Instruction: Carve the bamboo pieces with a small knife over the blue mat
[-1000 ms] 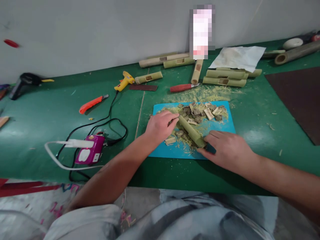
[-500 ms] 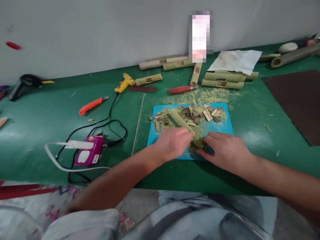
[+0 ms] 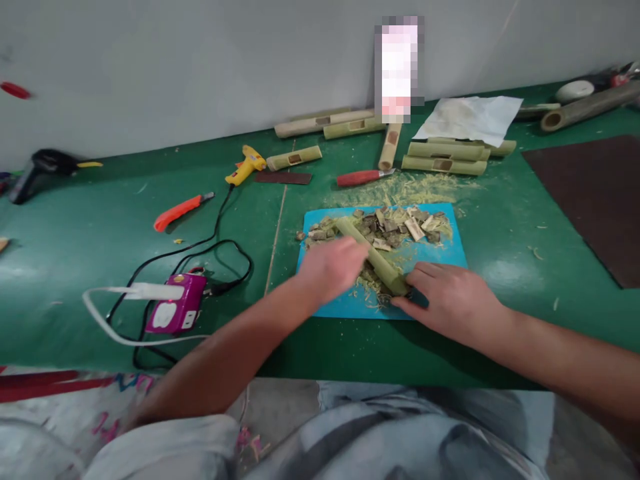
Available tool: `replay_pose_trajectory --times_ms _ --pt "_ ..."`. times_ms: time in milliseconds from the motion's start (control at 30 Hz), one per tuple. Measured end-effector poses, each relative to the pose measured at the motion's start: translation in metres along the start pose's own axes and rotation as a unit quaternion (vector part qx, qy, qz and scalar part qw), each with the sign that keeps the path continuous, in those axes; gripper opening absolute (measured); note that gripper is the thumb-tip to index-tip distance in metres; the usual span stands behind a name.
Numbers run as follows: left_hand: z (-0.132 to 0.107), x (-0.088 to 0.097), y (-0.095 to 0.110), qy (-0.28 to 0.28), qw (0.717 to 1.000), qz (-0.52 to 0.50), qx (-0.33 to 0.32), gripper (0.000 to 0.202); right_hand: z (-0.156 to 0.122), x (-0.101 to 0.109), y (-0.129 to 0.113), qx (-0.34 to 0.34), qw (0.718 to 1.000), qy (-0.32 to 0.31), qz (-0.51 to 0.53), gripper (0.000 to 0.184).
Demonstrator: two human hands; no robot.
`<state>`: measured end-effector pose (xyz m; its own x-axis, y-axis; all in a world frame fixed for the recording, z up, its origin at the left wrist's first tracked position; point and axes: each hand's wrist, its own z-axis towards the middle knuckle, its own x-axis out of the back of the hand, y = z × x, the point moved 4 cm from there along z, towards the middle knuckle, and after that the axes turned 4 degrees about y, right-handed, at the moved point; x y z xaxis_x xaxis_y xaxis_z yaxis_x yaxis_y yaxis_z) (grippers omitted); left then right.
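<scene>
A green bamboo tube [image 3: 377,260] lies slantwise over a blue board [image 3: 440,253], its near end toward my right. My right hand [image 3: 450,297] grips that near end, thumb below and fingers over it. My left hand [image 3: 333,267] is closed at the tube's left side, around its middle. It is slightly blurred, and whatever it holds is hidden in the fingers. Bamboo chips [image 3: 393,227] and stringy shavings [image 3: 375,290] lie on the board around the tube.
Behind the board are a red-handled knife [image 3: 363,177], notched bamboo tubes [image 3: 445,165] and a white sheet [image 3: 467,120]. To the left lie an orange cutter [image 3: 180,212], a yellow glue gun [image 3: 245,165] and a purple power adapter [image 3: 177,303] with cords. A dark brown mat [image 3: 595,200] lies right.
My left hand has moved back along the tube, up and to the left, uncovering its near part and shavings. My right hand keeps its grip on the near end.
</scene>
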<state>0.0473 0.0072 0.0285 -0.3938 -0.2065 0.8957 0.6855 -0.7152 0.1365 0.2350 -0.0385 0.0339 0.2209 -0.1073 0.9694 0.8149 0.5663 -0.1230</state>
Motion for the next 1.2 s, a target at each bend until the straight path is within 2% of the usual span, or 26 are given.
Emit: replay_pose_trajectory --times_ms 67,167,233,367,400,500,567,667,700,733,767,800,867,967,1000,1133,1200 --pt "0.000 0.000 -0.009 0.028 0.999 0.019 0.042 0.032 0.001 0.000 0.000 -0.007 1.000 -0.012 -0.003 0.029" --pt "-0.002 -0.007 -0.003 -0.013 1.000 -0.002 -0.022 0.033 0.001 -0.001 -0.001 -0.007 1.000 -0.029 0.000 0.025" --pt "-0.003 -0.008 -0.001 -0.002 0.999 -0.013 -0.032 0.032 0.002 -0.001 -0.001 -0.008 1.000 -0.030 -0.001 0.025" --pt "-0.001 -0.003 -0.014 0.039 0.998 0.022 0.050 0.031 0.002 -0.001 -0.001 -0.011 1.000 -0.021 -0.014 0.026" --pt "-0.001 -0.003 -0.013 0.036 0.998 0.023 0.047 0.032 0.002 -0.001 -0.001 -0.008 1.000 -0.021 -0.014 0.025" --pt "-0.002 -0.006 -0.001 -0.004 1.000 -0.003 -0.025 0.035 0.002 -0.001 -0.002 0.004 1.000 -0.017 -0.009 0.024" --pt "-0.003 -0.005 0.005 -0.002 0.998 -0.017 -0.058 0.034 0.001 -0.001 -0.001 0.001 1.000 -0.010 -0.009 0.025" --pt "-0.001 0.000 0.001 0.041 0.999 0.020 0.002 0.034 0.000 -0.001 0.001 -0.006 1.000 -0.006 -0.009 0.028" --pt "-0.001 0.000 0.002 0.034 0.999 0.028 0.005 0.035 0.000 -0.002 0.001 -0.005 1.000 -0.008 -0.005 0.028" --pt "-0.001 -0.001 0.007 0.018 0.999 0.023 -0.023 0.036 0.000 -0.002 0.001 -0.001 1.000 -0.011 0.001 0.027" --pt "-0.002 -0.005 0.011 -0.024 0.998 0.007 -0.055 0.035 0.000 -0.003 0.001 0.002 1.000 -0.014 0.007 0.025" --pt "-0.003 -0.006 0.013 -0.042 0.997 -0.006 -0.067 0.035 0.000 -0.003 0.001 0.003 1.000 -0.016 0.010 0.024" --pt "-0.004 -0.006 0.012 -0.042 0.996 -0.024 -0.081 0.035 0.000 -0.002 0.001 -0.003 1.000 -0.016 0.007 0.025" --pt "-0.002 -0.001 -0.003 0.006 1.000 0.009 0.025 0.036 0.000 -0.002 0.002 -0.012 1.000 -0.014 -0.006 0.029" --pt "-0.003 0.001 -0.003 0.009 0.999 0.012 0.030 0.035 0.000 -0.002 0.001 -0.009 1.000 -0.014 -0.006 0.029" --pt "-0.006 -0.001 0.018 -0.059 0.996 -0.040 -0.045 0.036 0.000 -0.002 0.001 0.004 1.000 -0.009 0.003 0.027" --pt "-0.006 -0.001 0.018 -0.059 0.997 -0.046 -0.036 0.035 0.000 -0.002 0.002 0.003 1.000 -0.007 0.002 0.030"
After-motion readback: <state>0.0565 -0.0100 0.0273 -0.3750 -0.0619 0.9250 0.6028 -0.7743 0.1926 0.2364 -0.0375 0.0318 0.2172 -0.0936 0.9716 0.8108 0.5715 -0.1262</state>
